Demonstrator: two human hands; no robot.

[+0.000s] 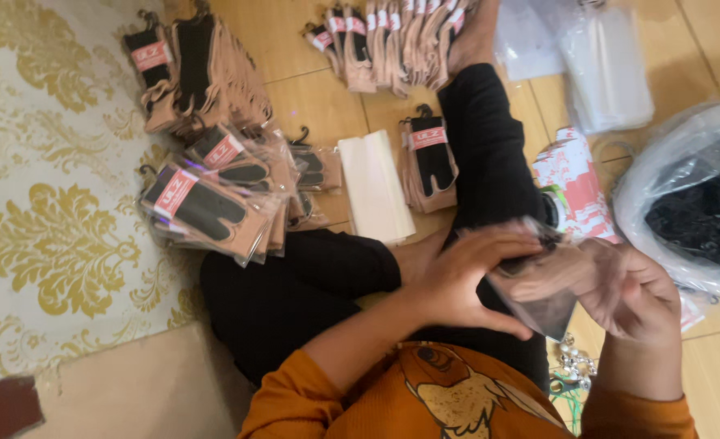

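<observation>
I sit on a wooden floor and look down at my lap. Both hands hold one clear plastic sleeve (539,297) with a beige sock pair inside it. My left hand (466,276) grips the sleeve's left side with its fingers spread over the top. On the right side, my right hand (632,293) pinches the sleeve. My black trousers (311,284) and orange sleeves lie under the hands.
A fanned pile of bagged black-and-beige socks (210,207) lies at left, more stacks (206,69) and a row (392,41) further off, one pair (431,162) by my leg. A white card stack (375,187), clear bags (604,57), red-white labels (575,183) and a bag of black hooks (693,203) lie around.
</observation>
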